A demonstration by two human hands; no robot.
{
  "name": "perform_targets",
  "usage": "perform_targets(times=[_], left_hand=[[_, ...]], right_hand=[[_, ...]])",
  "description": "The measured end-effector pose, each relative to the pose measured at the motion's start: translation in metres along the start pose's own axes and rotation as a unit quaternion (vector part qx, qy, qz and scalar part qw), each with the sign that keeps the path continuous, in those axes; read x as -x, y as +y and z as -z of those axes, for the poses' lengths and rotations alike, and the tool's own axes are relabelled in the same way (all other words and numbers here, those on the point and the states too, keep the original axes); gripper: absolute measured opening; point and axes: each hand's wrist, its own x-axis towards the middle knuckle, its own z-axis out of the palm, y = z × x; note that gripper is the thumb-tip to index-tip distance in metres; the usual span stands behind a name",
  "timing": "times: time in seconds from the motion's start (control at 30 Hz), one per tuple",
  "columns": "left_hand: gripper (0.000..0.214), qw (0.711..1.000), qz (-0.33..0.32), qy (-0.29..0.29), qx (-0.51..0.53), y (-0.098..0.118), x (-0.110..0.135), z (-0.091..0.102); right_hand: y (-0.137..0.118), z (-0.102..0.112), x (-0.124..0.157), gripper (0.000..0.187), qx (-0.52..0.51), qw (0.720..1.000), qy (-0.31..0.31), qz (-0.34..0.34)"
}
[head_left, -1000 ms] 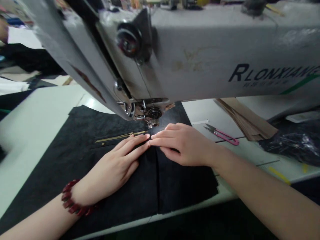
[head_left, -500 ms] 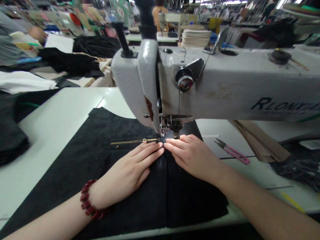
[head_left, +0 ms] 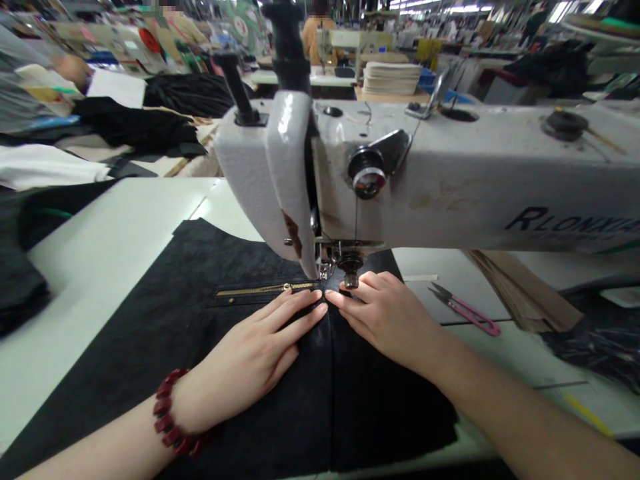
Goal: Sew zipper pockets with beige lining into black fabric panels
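A black fabric panel (head_left: pixel 195 280) lies flat under the presser foot (head_left: pixel 324 272) of a grey sewing machine (head_left: pixel 440 180). Set into the panel is a brass zipper (head_left: pixel 260 290), its right end close to the foot. My left hand (head_left: pixel 265 340) rests on the cloth with fingers stretched toward the foot, left of a vertical seam (head_left: pixel 330 373). On the seam's other side, my right hand (head_left: pixel 383 307) presses the panel with its fingers extended. Both sets of fingertips almost meet just below the foot. A dark red beaded bracelet circles my left wrist.
Pink thread snips (head_left: pixel 467 310) lie right of my right hand, beside brown paper strips (head_left: pixel 525 293). Dark cloth (head_left: pixel 25 260) covers the table's left edge. Behind the machine are black and white fabric piles, a stack of pale pieces (head_left: pixel 391 79) and people.
The view has shifted slightly, so the machine sits a little lower in the picture. My right fingers are somewhat more spread; both hands stay on the panel near the foot.
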Motion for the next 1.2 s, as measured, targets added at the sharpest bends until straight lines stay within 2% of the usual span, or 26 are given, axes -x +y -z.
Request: perform_targets(times=[0.17,0.27,0.37,0.47,0.57,0.83,1.2], left_hand=[[0.063,1.000,-0.014,-0.012,-0.007,-0.001,-0.001,0.000],[0.063,1.000,-0.013,-0.021,-0.011,0.000,-0.003,0.002],[0.060,1.000,-0.009,-0.012,-0.006,0.001,-0.004,0.002],[0.055,1.000,-0.004,-0.002,0.007,0.000,-0.003,0.000],[0.055,1.000,0.002,-0.003,0.022,-0.001,-0.002,-0.002],[0.057,0.997,0.022,0.006,0.076,-0.003,-0.001,-0.004],[0.056,0.995,0.008,0.001,0.097,-0.012,-0.005,0.002]], right_hand=[[0.005,0.005,0.001,0.026,-0.021,1.000,0.013,-0.001],[0.008,0.009,0.004,0.022,-0.072,0.996,0.044,-0.031],[0.004,0.008,0.006,0.026,-0.140,0.987,0.077,0.013],[-0.003,0.001,0.007,0.040,-0.157,0.985,0.044,0.059],[-0.008,-0.004,0.008,0.048,-0.134,0.991,0.005,0.013],[-0.010,-0.002,0.007,0.048,-0.137,0.990,-0.006,-0.020],[-0.012,0.000,0.002,0.050,-0.139,0.989,-0.022,-0.039]])
